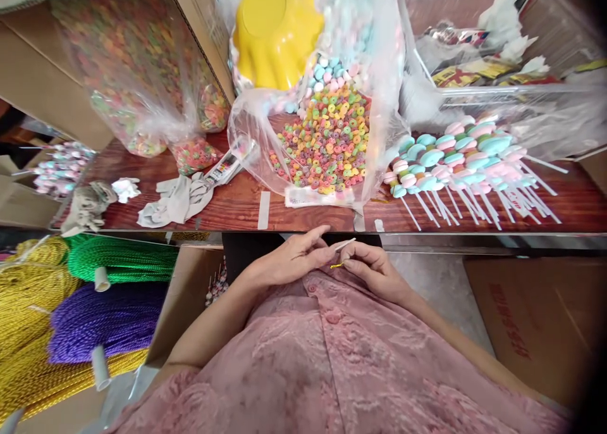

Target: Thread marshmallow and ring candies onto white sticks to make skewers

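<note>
Just beyond the table's front edge, above my lap, my two hands are close together. My left hand [298, 255] has its fingers pointing right, pressed around a thin white stick [346, 244] whose end sticks out toward the right. My right hand [372, 266] is closed in a pinch on a short yellow cord [336, 266], one end of which hangs out to the left. Whether the cord touches the stick is hidden by the fingers.
On the table [237, 200] lie a plastic bag of colourful rings [327, 143], an upturned yellow bowl [275, 35], candy-like skewers [465, 155] and gloves [177, 200]. A clear bin [474, 89] stands back right. Yellow, green and purple cord bundles [109, 317] hang lower left.
</note>
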Demonstrator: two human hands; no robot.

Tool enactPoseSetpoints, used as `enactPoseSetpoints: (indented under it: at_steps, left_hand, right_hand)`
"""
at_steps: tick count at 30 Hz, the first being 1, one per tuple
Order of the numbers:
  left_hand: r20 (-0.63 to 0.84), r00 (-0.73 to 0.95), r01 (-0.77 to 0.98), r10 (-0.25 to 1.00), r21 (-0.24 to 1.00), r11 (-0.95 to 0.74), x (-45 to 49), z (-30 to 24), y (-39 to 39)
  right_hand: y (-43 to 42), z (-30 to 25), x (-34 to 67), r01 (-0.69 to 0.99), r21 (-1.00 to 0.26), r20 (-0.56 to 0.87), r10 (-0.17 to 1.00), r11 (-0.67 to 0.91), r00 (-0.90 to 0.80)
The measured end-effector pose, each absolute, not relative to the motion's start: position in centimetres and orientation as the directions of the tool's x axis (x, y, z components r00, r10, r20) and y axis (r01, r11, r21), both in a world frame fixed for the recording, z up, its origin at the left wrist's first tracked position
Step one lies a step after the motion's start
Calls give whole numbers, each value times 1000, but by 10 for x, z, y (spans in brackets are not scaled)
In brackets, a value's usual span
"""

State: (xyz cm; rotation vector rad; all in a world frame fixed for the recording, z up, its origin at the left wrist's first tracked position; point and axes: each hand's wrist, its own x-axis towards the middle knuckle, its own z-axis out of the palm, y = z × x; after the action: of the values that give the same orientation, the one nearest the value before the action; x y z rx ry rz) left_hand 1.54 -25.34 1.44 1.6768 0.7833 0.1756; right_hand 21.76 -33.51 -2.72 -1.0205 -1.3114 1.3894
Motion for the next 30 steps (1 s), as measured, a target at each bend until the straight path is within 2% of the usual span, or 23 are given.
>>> enactPoseSetpoints:
  at_steps: [5,7,9,11,13,16,18,19,22,25,28,30]
  left_hand:
    - [-286,831,400,477,903,-155,-7,12,-247]
    - [-283,820,373,498,924,-88,-7,12,-246]
    - [-294,774,313,561,947,65,-5,15,-243]
    - [-312,696,198,646,949,244,-2,19,-235]
    - [-325,597,45,734,926,374,0,22,-223]
    - [-290,465,-168,836,899,405,5,23,-202]
    - [-253,416,-245,874,894,375,10,20,-192]
    - [-248,405,-266,880,889,373,13,18,-188]
    - [-285,419,-292,862,857,424,22,8,-183]
    - [-304,492,-295,816,823,485,33,3,-186]
    - [-270,588,-285,762,813,508,39,5,-191]
    - [-267,636,-258,724,811,525,40,9,-194]
  right_hand:
    - [-331,-27,217,-111,-994,19,965,-10,-261]
    - [-325,-22,218,-100,-995,39,964,13,-263]
    - [-314,-16,221,-49,-996,85,976,77,-199]
    - [-298,-12,226,83,-976,194,977,202,-91]
    - [-278,-13,233,303,-892,334,941,334,-55]
    - [-252,-20,242,656,-638,411,899,404,-155]
    - [-242,-20,246,759,-527,411,896,383,-167]
    - [-239,-18,246,760,-533,428,893,372,-137]
    - [-239,-4,237,613,-698,478,878,370,14]
    - [-238,10,218,435,-823,426,904,366,44]
    - [-229,18,205,298,-895,366,929,333,61]
    - [-222,22,204,259,-895,398,913,365,91]
